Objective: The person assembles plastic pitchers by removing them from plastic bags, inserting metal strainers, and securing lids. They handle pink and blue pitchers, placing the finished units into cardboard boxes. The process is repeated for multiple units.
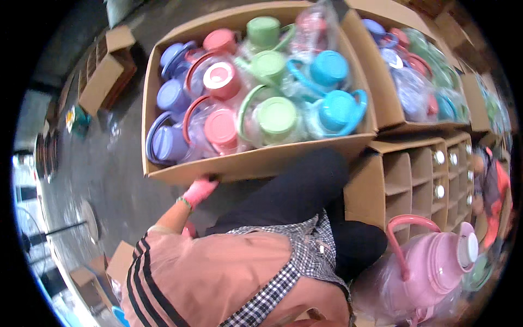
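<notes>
My left hand [200,191], in a pink glove with a bracelet at the wrist, is at the lower near edge of a large cardboard box [239,166]. Its fingers are blurred and partly hidden there, so their grip does not show. Filling the box are plastic-wrapped vacuum flasks with handles: purple ones [170,143], pink ones [220,128], green ones [277,115] and blue ones [336,111]. At the lower right a large pink flask [425,267], partly wrapped in clear plastic, leans with its handle up. My right hand does not show.
Right of the box stands a second carton [376,82] of wrapped flasks. Below it is a carton with cardboard dividers [397,169] and several white-capped items. A person in orange and grey [493,191] is at the far right. A fan [90,220] and folded cardboard [103,76] are left.
</notes>
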Available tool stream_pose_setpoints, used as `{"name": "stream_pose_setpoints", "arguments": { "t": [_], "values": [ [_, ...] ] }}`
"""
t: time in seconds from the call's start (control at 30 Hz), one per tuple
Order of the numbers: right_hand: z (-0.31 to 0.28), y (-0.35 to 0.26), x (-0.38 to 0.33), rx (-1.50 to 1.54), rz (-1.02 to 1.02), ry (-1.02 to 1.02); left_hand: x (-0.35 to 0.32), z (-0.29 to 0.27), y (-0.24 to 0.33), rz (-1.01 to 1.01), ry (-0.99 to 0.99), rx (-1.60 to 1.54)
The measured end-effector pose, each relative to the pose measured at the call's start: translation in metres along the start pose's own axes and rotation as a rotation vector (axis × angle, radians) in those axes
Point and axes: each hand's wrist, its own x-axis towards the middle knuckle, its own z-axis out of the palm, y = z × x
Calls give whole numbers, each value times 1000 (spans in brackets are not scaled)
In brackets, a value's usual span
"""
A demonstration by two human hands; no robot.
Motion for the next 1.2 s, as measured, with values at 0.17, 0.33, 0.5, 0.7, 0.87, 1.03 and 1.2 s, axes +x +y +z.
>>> {"name": "stream_pose_setpoints", "arguments": {
  "t": [0.17,0.33,0.5,0.7,0.87,1.03,1.2],
  "values": [
    [37,-70,67,-61,-280,-249,22,-23,11,-57,-156,559],
    [67,-87,82,-91,-408,-427,-9,-60,-12,207,-176,440],
    [74,-101,98,-125,-545,-552,-75,-77,-24,34,153,309],
    [64,-91,105,-111,-627,-590,-142,-47,-118,-678,819,-444],
    [46,-101,111,-120,-703,-557,-215,23,-204,-1628,860,-280],
    [10,-88,83,-304,-329,-409,-208,38,-248,-1676,764,-336],
    [2,-138,44,-295,3,-321,-165,15,-246,-1693,767,-523]
  ]
}}
